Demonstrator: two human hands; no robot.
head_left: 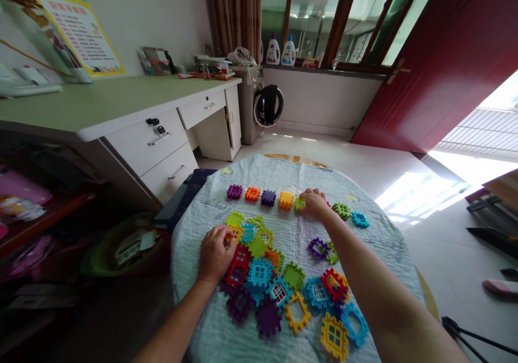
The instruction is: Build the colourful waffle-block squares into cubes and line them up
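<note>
My right hand [314, 201] is at the row of small block cubes, fingers closed on a lime-green building block [299, 205] whose left side shows. A purple [234, 192], an orange [253, 194], a dark violet [268, 198] and a yellow block cube [285, 200] stand to its left. Beyond the hand are a green block [342, 210] and a blue block [360, 220]. My left hand [217, 252] rests by the heap's left edge, its fingers curled against a yellow toothed piece [235, 233]; whatever they grip is hidden. Below lie red window pieces [238, 263].
A pale cloth [283, 177] covers the round table. More flat toothed pieces, including a yellow frame [298, 313] and a blue frame [355, 325], lie near me. A desk [141, 101] stands left, a washing machine [247, 104] behind, and a red door [424, 61] at right.
</note>
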